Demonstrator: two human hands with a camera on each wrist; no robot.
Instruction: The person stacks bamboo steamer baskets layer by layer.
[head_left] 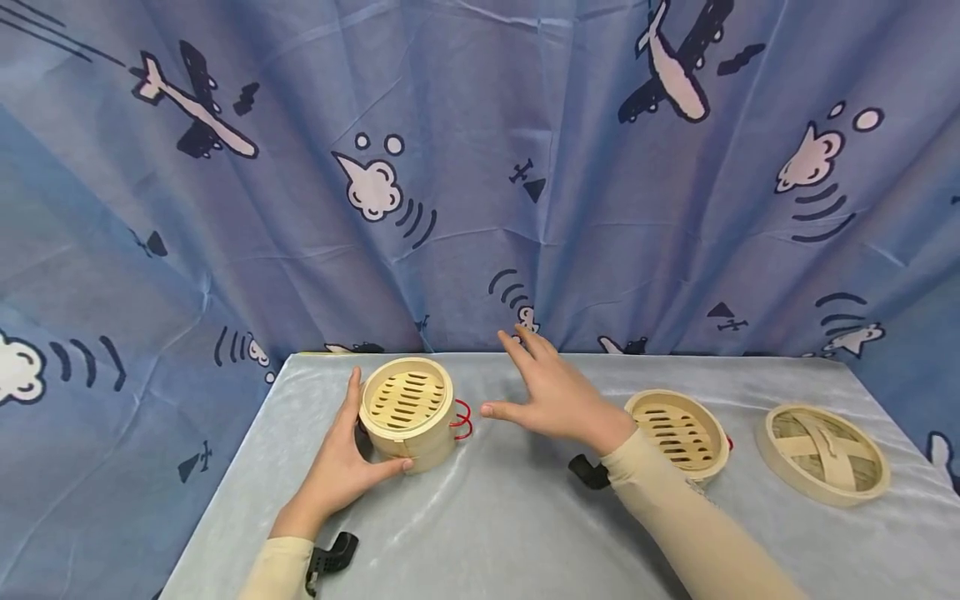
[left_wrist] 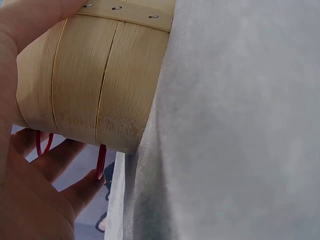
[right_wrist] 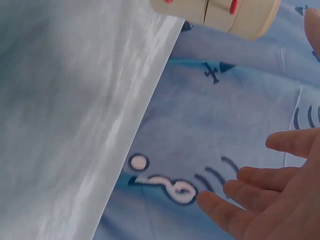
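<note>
My left hand holds a stack of small round bamboo steamer baskets at the table's left. Its thumb lies on the front wall and its fingers reach round the far left side. In the left wrist view the pale wall fills the space beside the palm, and red loops hang near the fingers. More red loops stick out at the stack's right. Apart from the stack, to its right, my right hand hovers with fingers spread, holding nothing. The right wrist view shows those straight fingers too.
Behind my right forearm sits another slatted steamer basket, partly hidden by the sleeve. A woven bamboo lid lies farther right. The grey cloth-covered table ends at a blue curtain printed with planes.
</note>
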